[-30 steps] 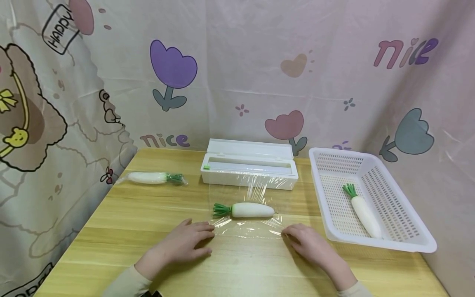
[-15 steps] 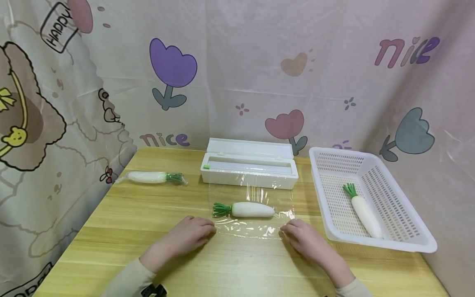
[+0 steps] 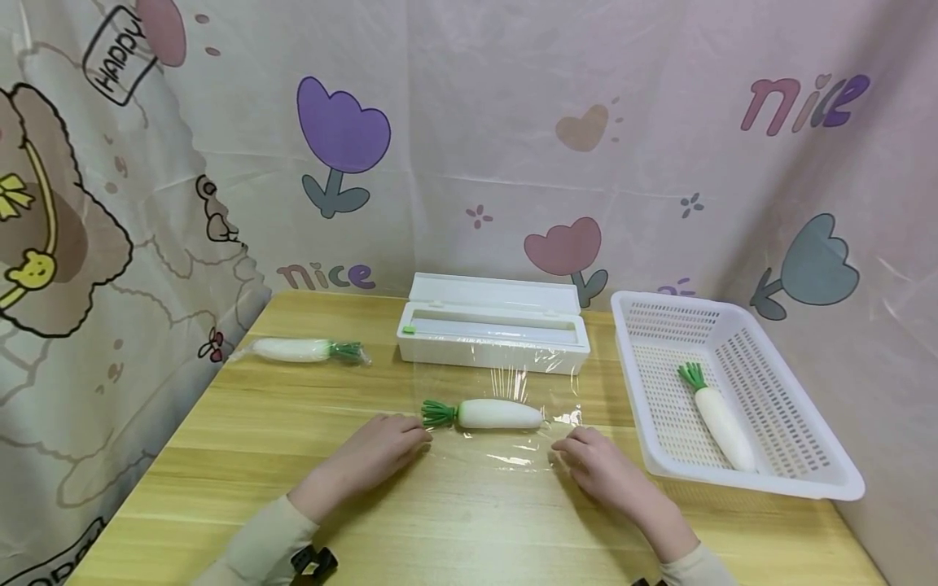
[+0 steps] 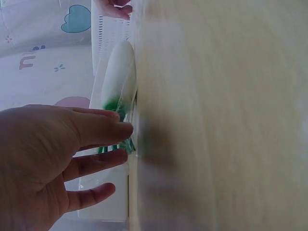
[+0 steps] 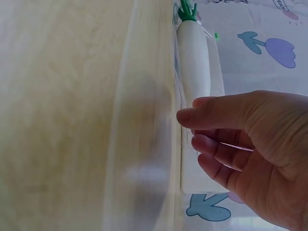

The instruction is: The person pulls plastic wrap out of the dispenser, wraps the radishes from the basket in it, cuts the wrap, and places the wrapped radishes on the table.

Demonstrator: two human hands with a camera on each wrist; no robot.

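Note:
A white radish [image 3: 501, 413] with green stem stubs lies across a sheet of clear cling film [image 3: 506, 460] on the table. The film runs out from the front of a white cling film dispenser [image 3: 494, 354] with its lid up. At the sheet's near left side my left hand [image 3: 384, 448] pinches the edge between thumb and index finger, other fingers loosely spread. My right hand [image 3: 604, 468] pinches the near right corner with thumb and fingertips. The left wrist view shows the radish [image 4: 120, 72] beyond the fingers; the right wrist view shows it [image 5: 193, 57] from its tip end.
A film-wrapped radish [image 3: 293, 350] lies at the back left of the wooden table [image 3: 469, 529]. On the right stands a white perforated basket [image 3: 633, 382] with one bare radish [image 3: 721, 427] inside. A printed curtain [image 3: 469, 146] hangs close behind the table.
My left hand has moved slightly forward and right along the film's edge, its fingers drawing together from a spread pose. The right hand has barely shifted. The film's glints changed; the radish stayed put.

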